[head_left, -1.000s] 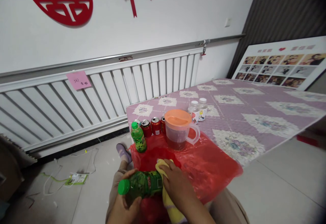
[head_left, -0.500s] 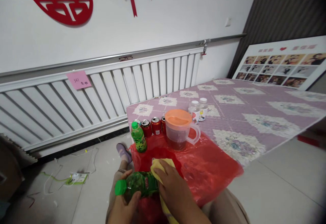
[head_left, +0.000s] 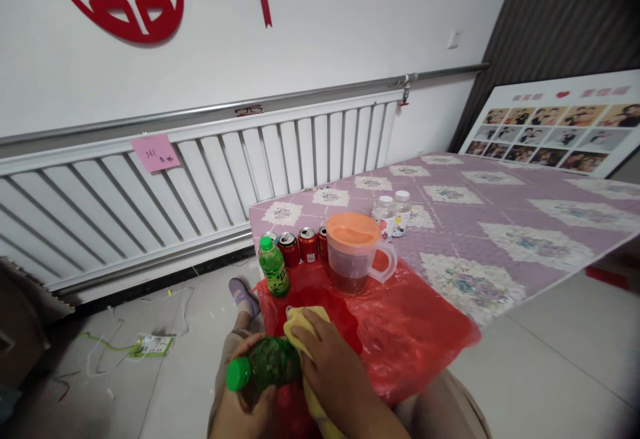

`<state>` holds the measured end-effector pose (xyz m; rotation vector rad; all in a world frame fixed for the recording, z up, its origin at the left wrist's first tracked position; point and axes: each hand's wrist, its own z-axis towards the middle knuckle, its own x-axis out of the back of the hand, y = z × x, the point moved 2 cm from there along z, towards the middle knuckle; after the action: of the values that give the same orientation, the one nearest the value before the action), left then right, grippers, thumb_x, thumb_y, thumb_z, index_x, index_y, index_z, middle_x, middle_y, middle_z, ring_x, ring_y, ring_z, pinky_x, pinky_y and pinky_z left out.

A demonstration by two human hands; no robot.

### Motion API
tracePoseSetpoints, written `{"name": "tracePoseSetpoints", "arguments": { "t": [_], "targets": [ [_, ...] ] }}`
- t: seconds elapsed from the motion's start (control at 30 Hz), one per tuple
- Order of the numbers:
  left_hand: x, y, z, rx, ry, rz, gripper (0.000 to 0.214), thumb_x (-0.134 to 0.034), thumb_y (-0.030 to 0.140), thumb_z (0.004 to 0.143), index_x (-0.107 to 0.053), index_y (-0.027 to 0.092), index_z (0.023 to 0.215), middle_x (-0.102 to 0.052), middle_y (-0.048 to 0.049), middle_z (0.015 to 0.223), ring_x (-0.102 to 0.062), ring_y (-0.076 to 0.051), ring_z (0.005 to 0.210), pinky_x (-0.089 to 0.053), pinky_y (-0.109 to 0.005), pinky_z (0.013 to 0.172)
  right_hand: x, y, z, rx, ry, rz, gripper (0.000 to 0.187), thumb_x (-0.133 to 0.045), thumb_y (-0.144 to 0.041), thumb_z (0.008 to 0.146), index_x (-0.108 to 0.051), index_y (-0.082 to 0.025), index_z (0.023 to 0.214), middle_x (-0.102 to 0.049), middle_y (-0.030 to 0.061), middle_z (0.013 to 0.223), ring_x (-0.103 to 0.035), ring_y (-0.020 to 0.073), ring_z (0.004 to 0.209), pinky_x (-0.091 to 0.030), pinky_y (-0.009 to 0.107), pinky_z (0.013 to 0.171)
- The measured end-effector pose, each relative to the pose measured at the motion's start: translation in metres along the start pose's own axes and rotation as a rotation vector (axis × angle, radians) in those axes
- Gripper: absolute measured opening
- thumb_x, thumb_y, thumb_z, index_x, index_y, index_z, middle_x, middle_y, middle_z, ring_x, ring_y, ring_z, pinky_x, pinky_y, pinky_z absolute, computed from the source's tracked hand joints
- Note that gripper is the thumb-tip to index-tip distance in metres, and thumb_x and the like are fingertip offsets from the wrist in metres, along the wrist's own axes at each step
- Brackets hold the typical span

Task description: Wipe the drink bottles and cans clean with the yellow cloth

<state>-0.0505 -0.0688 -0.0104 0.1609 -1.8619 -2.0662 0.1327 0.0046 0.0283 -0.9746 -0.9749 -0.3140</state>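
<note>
My left hand (head_left: pixel 250 396) is wrapped round a green plastic bottle (head_left: pixel 273 362) near its green cap, holding it on its side above the red plastic sheet (head_left: pixel 400 322). In my right hand (head_left: pixel 333 366) a yellow cloth (head_left: pixel 305 332) is bunched and pressed against the bottle's lower end, which it hides. Just beyond my hands lies a red dish with a wavy rim (head_left: pixel 345 316). Another green bottle (head_left: pixel 275 269) stands upright at the table's left edge. A clear pitcher (head_left: pixel 350 269) with an orange lid and dark liquid inside stands behind the dish.
Several drink cans (head_left: pixel 309 246) line up left of the pitcher. Two clear bottles with white caps (head_left: pixel 401 216) stand behind it on the flowered tablecloth (head_left: pixel 450 226). A radiator (head_left: pixel 220 166) runs along the wall. A power strip (head_left: pixel 153 346) with cords lies on the floor.
My right hand and the yellow cloth have slid left along the bottle toward its cap, covering the label area. My left hand has stayed nearly in place.
</note>
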Motion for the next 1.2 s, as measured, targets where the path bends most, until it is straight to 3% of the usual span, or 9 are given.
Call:
{"name": "tracePoseSetpoints", "arguments": {
  "t": [0.1,0.17,0.3,0.47,0.6,0.7,0.8,0.97,1.2],
  "targets": [
    [0.003,-0.002,0.001,-0.038,-0.051,0.019,0.054,-0.077,0.040,0.079,-0.059,0.019,0.125,-0.069,-0.0147,0.124,-0.069,-0.032,0.118,-0.056,-0.044,0.103,-0.004,0.023,0.004,-0.155,-0.074,-0.044,0.049,-0.050,-0.010,0.092,-0.064,-0.022,0.137,-0.053,0.0103,0.154,-0.045,0.0266,0.145,-0.034,0.047,0.122],
    [0.003,0.000,0.001,-0.082,-0.082,0.034,0.056,-0.076,0.041,0.080,-0.056,0.019,0.128,-0.066,-0.0166,0.130,-0.067,-0.033,0.121,-0.057,-0.043,0.101,-0.005,0.034,0.006,-0.245,-0.100,-0.066,0.049,-0.048,-0.009,0.091,-0.064,-0.019,0.136,-0.055,0.0134,0.151,-0.052,0.0278,0.138,-0.040,0.045,0.118],
    [0.000,0.002,0.002,-0.151,-0.095,0.056,0.054,-0.076,0.038,0.081,-0.057,0.021,0.129,-0.068,-0.0163,0.128,-0.069,-0.034,0.119,-0.059,-0.043,0.097,-0.004,0.039,0.006,-0.284,-0.091,-0.077,0.050,-0.047,-0.008,0.089,-0.065,-0.021,0.134,-0.059,0.0129,0.147,-0.057,0.0284,0.133,-0.045,0.044,0.113],
    [-0.002,0.004,0.001,-0.271,-0.040,0.064,0.055,-0.079,0.033,0.074,-0.062,0.023,0.125,-0.069,-0.0137,0.129,-0.067,-0.035,0.121,-0.060,-0.043,0.097,0.003,0.007,-0.002,-0.118,-0.071,0.022,0.054,-0.051,-0.008,0.086,-0.065,-0.023,0.136,-0.053,0.0089,0.154,-0.045,0.0253,0.144,-0.036,0.043,0.121],
    [-0.001,0.012,0.002,-0.195,-0.076,0.105,0.058,-0.082,0.028,0.072,-0.063,0.028,0.128,-0.068,-0.0105,0.134,-0.063,-0.035,0.128,-0.053,-0.044,0.109,0.018,-0.032,-0.011,0.083,-0.019,0.115,0.052,-0.054,-0.015,0.090,-0.063,-0.029,0.139,-0.048,0.0064,0.158,-0.043,0.0231,0.145,-0.035,0.040,0.122],
    [0.001,0.012,0.003,-0.172,-0.071,0.114,0.060,-0.082,0.027,0.074,-0.064,0.027,0.130,-0.065,-0.0121,0.139,-0.060,-0.036,0.130,-0.046,-0.049,0.116,0.024,-0.040,-0.009,0.119,-0.017,0.124,0.049,-0.053,-0.016,0.093,-0.063,-0.030,0.139,-0.049,0.0057,0.158,-0.044,0.0226,0.145,-0.036,0.040,0.121],
    [0.002,0.010,0.003,-0.214,-0.080,0.054,0.055,-0.083,0.028,0.072,-0.067,0.026,0.125,-0.067,-0.0123,0.136,-0.062,-0.038,0.127,-0.051,-0.049,0.110,0.019,-0.022,-0.002,0.010,-0.045,0.070,0.046,-0.052,-0.011,0.093,-0.066,-0.026,0.135,-0.056,0.0068,0.152,-0.046,0.0232,0.144,-0.034,0.042,0.122],
    [-0.001,0.011,0.004,-0.118,-0.120,-0.022,0.052,-0.079,0.034,0.076,-0.062,0.023,0.125,-0.071,-0.0151,0.126,-0.072,-0.036,0.112,-0.060,-0.047,0.097,0.005,0.021,0.002,-0.219,-0.078,-0.085,0.047,-0.049,-0.005,0.091,-0.067,-0.018,0.133,-0.059,0.0150,0.147,-0.054,0.0300,0.137,-0.043,0.049,0.116],
    [-0.008,0.011,0.000,-0.025,-0.151,-0.129,0.058,-0.079,0.041,0.075,-0.054,0.023,0.125,-0.067,-0.0165,0.129,-0.070,-0.037,0.115,-0.057,-0.050,0.100,0.005,0.020,0.001,-0.217,-0.073,-0.112,0.052,-0.050,-0.003,0.088,-0.067,-0.022,0.133,-0.057,0.0115,0.150,-0.050,0.0279,0.141,-0.042,0.046,0.117]
  ]
}}
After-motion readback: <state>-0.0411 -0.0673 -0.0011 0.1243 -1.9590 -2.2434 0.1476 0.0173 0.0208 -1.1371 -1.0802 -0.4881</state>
